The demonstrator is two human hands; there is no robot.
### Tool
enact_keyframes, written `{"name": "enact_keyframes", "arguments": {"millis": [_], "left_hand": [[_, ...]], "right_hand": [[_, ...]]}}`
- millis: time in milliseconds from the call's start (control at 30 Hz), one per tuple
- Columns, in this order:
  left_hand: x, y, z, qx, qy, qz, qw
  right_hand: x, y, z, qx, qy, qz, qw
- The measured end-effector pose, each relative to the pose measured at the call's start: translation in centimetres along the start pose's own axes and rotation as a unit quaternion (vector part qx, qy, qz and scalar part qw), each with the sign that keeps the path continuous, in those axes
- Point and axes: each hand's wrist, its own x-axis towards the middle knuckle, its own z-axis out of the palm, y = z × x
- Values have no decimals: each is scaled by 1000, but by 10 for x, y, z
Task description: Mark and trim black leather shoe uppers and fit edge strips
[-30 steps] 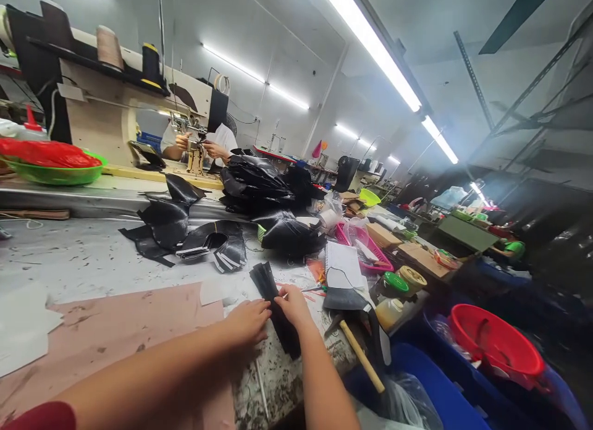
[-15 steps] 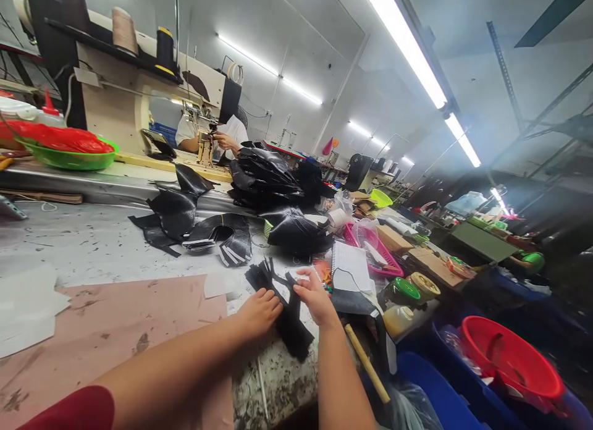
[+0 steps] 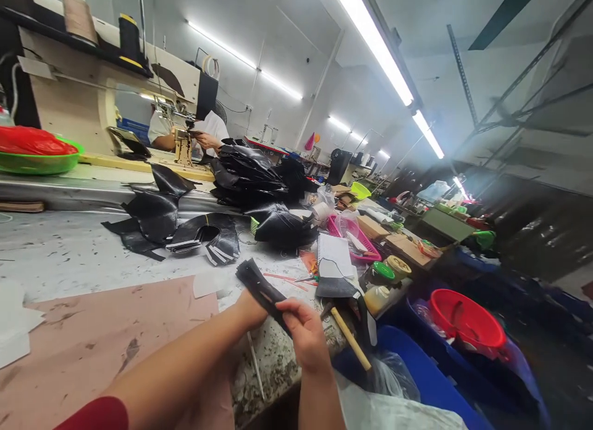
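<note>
A bundle of black leather strips (image 3: 257, 285) is raised a little off the worktable (image 3: 78, 257), held between both hands. My right hand (image 3: 301, 331) is closed around its near end, fingers curled over the strips. My left hand (image 3: 250, 307) sits behind and under the bundle, mostly hidden by it, and seems to hold it too. A pink sheet (image 3: 106, 331) lies on the table under my left forearm. More black leather pieces (image 3: 204, 235) lie spread further back.
A hammer (image 3: 345, 322) with a wooden handle, a spiral notebook (image 3: 334, 256), glue jars (image 3: 384, 272) and a pink basket (image 3: 354, 238) crowd the table's right end. A red basin (image 3: 463, 319) sits low at the right. A person (image 3: 204, 133) works a sewing machine (image 3: 92, 102) behind.
The fanned-out strips have been gathered into one bundle and lifted off the table. My right hand moved from lying on them to gripping their near end.
</note>
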Motion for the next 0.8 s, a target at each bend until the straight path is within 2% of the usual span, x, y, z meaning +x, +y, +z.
{"name": "enact_keyframes", "arguments": {"millis": [267, 333, 400, 500, 700, 800], "left_hand": [[7, 1, 7, 9, -2, 8, 1000], [10, 1, 7, 7, 2, 15, 1000], [12, 1, 4, 4, 12, 30, 999], [14, -3, -3, -1, 27, 46, 999], [23, -19, -5, -1, 38, -17, 999], [12, -22, -7, -148, 60, -35, 987]], "right_hand": [[-34, -34, 19, -96, -181, -62, 977], [-37, -41, 19, -94, -200, -65, 973], [-40, -43, 17, -83, -169, -45, 981], [-41, -40, 12, -49, -75, -15, 996], [-37, -38, 8, -19, 4, -38, 999], [-38, -38, 6, -39, 25, -45, 998]]}}
